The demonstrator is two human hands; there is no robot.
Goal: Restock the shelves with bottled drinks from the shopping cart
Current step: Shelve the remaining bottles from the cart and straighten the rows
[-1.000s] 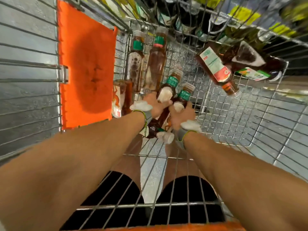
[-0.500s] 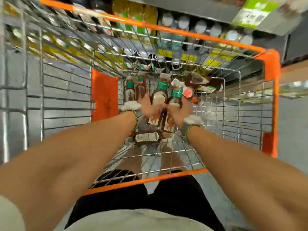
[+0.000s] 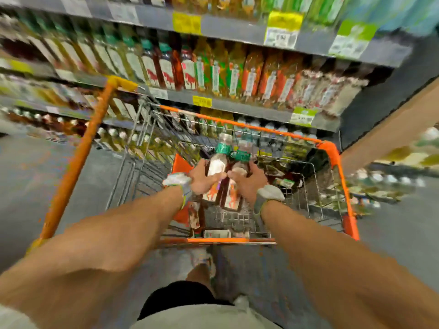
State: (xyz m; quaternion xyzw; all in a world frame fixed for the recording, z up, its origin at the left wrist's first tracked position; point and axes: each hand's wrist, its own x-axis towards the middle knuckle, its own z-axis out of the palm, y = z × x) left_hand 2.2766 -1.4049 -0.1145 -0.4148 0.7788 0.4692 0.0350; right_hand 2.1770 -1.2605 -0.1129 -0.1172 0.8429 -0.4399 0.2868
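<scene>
Head view: we held one bottle in each hand above the shopping cart [image 3: 331, 148]. Our left hand [image 3: 202, 180] curled its fingers round the left bottle [image 3: 216, 166], and our right hand [image 3: 250, 182] curled round the right bottle [image 3: 234, 198]. The two bottles stood nearly upright, touching side by side, with their green caps beyond the fingertips. Motion blur hid the exact placing of each finger.

We judged the pick complete and the step in hand to be the carry from cart to shelf. The next move called for lifting both bottles over the cart's far orange rim, which lay just beyond the fingertips, and on toward the shelves [image 3: 237, 108] ahead.

The shelf bottles [image 3: 249, 77] above the fingertips appeared tightly packed, and we could not tell where a free slot lay. Open room showed above the fingers, short of the shelf edge. The wire side walls stood well apart from the fingers on either side. A spare bottle [image 3: 217, 233] lay in the basket below the fingers.
</scene>
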